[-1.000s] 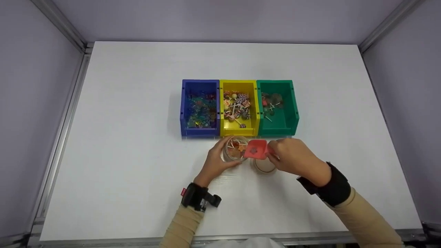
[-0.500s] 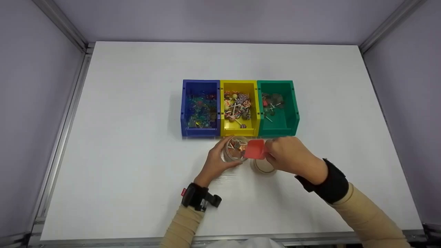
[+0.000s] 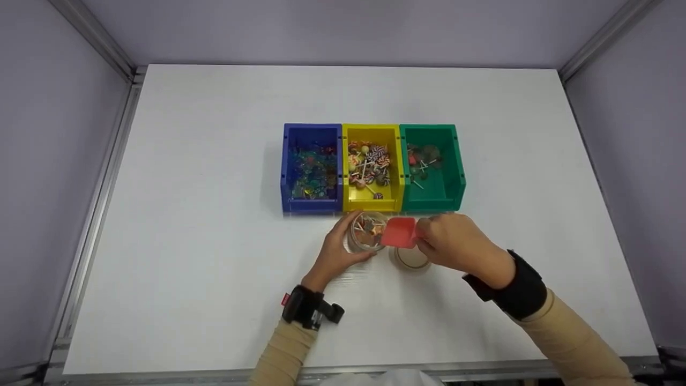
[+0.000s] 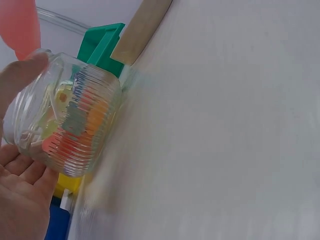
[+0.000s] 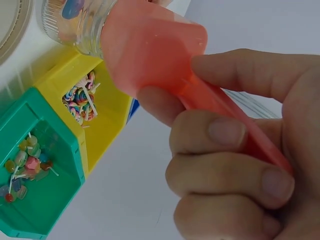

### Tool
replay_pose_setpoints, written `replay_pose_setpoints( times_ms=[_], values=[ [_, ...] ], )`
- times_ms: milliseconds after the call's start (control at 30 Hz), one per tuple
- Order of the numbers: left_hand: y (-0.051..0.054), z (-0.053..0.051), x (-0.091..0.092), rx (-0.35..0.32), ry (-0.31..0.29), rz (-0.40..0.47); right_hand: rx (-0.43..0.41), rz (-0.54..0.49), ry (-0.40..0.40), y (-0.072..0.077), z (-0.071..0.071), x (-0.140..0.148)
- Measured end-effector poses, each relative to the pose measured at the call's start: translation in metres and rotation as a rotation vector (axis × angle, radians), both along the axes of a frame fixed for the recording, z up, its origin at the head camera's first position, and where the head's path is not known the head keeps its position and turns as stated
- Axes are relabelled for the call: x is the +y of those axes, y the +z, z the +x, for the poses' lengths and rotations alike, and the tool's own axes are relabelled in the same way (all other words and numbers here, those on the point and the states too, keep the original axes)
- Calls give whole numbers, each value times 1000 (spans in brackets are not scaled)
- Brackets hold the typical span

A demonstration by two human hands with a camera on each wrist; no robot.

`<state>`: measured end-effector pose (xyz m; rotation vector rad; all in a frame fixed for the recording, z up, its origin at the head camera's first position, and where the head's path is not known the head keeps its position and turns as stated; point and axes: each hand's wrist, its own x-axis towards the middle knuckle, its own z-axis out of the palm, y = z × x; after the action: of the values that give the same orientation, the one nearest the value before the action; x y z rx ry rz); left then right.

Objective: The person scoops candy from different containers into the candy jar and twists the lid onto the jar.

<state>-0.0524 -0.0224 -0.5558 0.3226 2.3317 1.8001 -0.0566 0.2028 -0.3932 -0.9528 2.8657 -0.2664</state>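
While the left hand (image 3: 333, 257) holds a jar (image 4: 37, 102) of candy (image 3: 368, 229), the right hand (image 3: 453, 242) grips a scoop (image 3: 399, 232); 3 bins (image 3: 373, 205) have more left.

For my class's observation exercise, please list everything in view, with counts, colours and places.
Blue bin: 1, blue, left of row
Translucent pieces: too many to count, mixed, inside it
Yellow bin: 1, yellow, middle
Swirl lollipops: many, multicoloured, inside it
Green bin: 1, green, right
Assorted candies: many, mixed, inside it
Glass jar: 1, clear, left hand; sweets inside
Scoop: 1, pink-red, right hand, at jar's mouth
Round lid: 1, tan, tabletop beside jar
Tabletop: 1, white, beneath
Walls: 3, lilac-grey, back and sides
Metal rails: several, grey, edges
Wrist straps: 2, black, wrists
Sleeves: 2, beige, forearms
Left hand; right hand: 2, bare, front
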Motion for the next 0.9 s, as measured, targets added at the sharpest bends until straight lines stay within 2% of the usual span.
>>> replay_pose_setpoints(
  times_ms=[133, 267, 333, 433, 567, 667, 800, 900],
  values=[
    [3, 0, -6, 26, 9, 28, -25, 6, -20, 2, 1, 2],
    [7, -2, -16, 105, 88, 57, -47, 26, -36, 3, 2, 3],
    [9, -4, -21, 163, 161, 73, -53, 35, -40, 3, 3, 4],
    [11, -9, -30, 246, 302, 71, -58, 38, -44, 3, 3, 5],
    [13, -14, -41, 310, 504, 63, -88, 40, -60, 4, 3, 5],
    [15, -18, -49, 351, 614, 59, -102, 44, -67, 5, 4, 6],
    [16, -25, -57, 368, 676, 60, -81, 40, -65, 6, 5, 8],
    [14, -32, -64, 311, 668, 64, -55, 37, -64, 5, 5, 10]
  ],
)
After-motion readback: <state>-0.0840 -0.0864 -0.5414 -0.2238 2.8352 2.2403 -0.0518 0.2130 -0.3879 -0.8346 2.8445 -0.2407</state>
